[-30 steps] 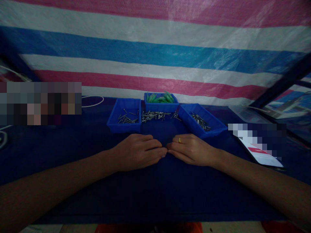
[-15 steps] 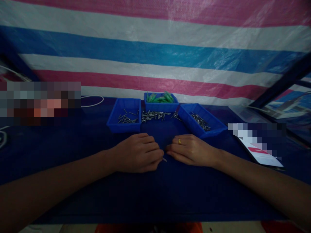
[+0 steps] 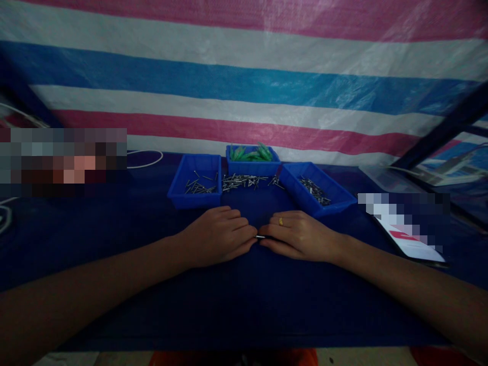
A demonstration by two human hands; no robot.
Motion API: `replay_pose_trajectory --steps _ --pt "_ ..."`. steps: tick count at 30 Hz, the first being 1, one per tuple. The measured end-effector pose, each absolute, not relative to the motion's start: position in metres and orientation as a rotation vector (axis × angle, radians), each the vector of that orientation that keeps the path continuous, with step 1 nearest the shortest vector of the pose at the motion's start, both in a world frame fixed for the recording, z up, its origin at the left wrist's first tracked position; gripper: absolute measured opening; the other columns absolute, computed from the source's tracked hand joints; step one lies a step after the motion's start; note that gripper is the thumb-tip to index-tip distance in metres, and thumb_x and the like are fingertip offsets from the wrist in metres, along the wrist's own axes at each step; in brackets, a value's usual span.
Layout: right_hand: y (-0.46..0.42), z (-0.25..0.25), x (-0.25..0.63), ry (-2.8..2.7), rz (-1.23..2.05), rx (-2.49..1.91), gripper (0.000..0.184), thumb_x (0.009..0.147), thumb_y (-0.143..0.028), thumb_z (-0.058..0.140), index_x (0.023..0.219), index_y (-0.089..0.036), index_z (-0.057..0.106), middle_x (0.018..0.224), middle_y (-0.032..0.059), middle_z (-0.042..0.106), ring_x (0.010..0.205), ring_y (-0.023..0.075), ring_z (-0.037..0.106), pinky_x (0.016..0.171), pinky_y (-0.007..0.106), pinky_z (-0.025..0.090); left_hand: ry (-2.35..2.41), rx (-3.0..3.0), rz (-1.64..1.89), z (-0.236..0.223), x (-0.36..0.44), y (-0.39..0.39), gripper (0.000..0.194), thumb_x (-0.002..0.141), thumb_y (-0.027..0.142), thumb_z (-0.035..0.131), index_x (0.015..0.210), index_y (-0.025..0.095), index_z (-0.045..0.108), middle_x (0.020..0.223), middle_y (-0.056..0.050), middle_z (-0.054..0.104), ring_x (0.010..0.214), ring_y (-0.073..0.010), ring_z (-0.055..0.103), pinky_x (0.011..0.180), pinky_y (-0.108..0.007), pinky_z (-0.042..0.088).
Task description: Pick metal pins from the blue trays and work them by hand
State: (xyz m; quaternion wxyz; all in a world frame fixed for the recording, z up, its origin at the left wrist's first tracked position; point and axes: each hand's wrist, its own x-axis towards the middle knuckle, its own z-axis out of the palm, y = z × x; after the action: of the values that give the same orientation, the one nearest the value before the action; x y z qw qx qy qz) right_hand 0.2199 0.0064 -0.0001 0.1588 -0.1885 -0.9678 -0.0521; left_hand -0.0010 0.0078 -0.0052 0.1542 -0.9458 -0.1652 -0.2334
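My left hand [image 3: 223, 237] is closed, its fingertips pinched on one end of a thin metal pin [image 3: 260, 237]. Opposite it, my right hand [image 3: 295, 235], with a gold ring on one finger, is curled with its fingertips at the pin's other end. Whatever lies inside the right fingers is hidden. Both hands are low over the dark blue tabletop [image 3: 251, 305]. Just beyond them, similar metal pins lie loose in a pile [image 3: 244, 181]. More pins are in the left blue bin [image 3: 194, 202] and the right blue bin [image 3: 305, 195].
At the back, a third blue bin [image 3: 251, 168] holds green plastic-looking pieces. A phone-like device [image 3: 415, 244] lies on the right, partly pixelated. A white cable [image 3: 148, 165] loops at the left. Striped plastic sheeting [image 3: 244, 81] hangs behind the table.
My left fingers have shifted slightly and the pin has turned from slanting downward to nearly level, now bridging the gap between both hands. The right hand has barely moved.
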Motion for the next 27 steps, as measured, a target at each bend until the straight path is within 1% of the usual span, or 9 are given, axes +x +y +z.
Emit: replay_pose_trajectory --steps 6,11,17,22,27 --pt "0.0047 -0.0019 0.2194 -2.756 -0.191 -0.535 0.03 0.096 -0.024 0.035 0.084 -0.013 0.06 0.066 0.0019 0.057 0.06 0.0123 0.05 0.06 0.024 0.04 -0.455 -2.731 -0.655 -0.0034 -0.0005 0.0068 0.018 0.091 0.024 0.046 0.083 0.016 0.059 0.067 0.002 0.058 0.062 -0.0117 0.05 0.061 -0.026 0.038" --pt "0.0036 -0.0018 0.2204 -2.74 -0.183 -0.552 0.03 0.095 -0.025 0.036 0.08 -0.014 0.059 0.064 0.0017 0.056 0.059 0.0118 0.049 0.06 0.023 0.04 -0.415 -2.734 -0.683 -0.0025 -0.0037 0.0082 0.014 0.09 0.021 0.046 0.091 0.015 0.059 0.08 0.0 0.063 0.072 -0.012 0.055 0.067 -0.025 0.043" --pt "0.0057 -0.0009 0.2211 -2.728 -0.169 -0.53 0.028 0.095 -0.024 0.036 0.084 -0.012 0.059 0.065 0.0022 0.056 0.059 0.012 0.049 0.06 0.023 0.04 -0.228 -2.855 -0.642 0.001 -0.0066 0.0077 0.015 0.088 0.014 0.046 0.098 0.014 0.057 0.091 -0.002 0.064 0.079 -0.0119 0.057 0.073 -0.025 0.046" --pt "0.0063 -0.0014 0.2209 -2.747 -0.177 -0.517 0.027 0.095 -0.023 0.037 0.084 -0.013 0.059 0.065 0.0017 0.055 0.059 0.012 0.048 0.059 0.024 0.039 -0.212 -2.909 -0.576 0.002 -0.0077 0.0065 0.017 0.085 0.013 0.048 0.099 0.014 0.058 0.096 -0.003 0.064 0.079 -0.0134 0.056 0.073 -0.027 0.047" --pt "0.0054 -0.0009 0.2208 -2.741 -0.185 -0.485 0.027 0.095 -0.022 0.036 0.083 -0.013 0.058 0.064 0.0015 0.055 0.058 0.0118 0.047 0.058 0.023 0.038 -0.22 -2.928 -0.545 0.0022 -0.0084 0.0062 0.018 0.086 0.015 0.047 0.1 0.015 0.059 0.099 -0.003 0.063 0.079 -0.0139 0.056 0.071 -0.027 0.046"
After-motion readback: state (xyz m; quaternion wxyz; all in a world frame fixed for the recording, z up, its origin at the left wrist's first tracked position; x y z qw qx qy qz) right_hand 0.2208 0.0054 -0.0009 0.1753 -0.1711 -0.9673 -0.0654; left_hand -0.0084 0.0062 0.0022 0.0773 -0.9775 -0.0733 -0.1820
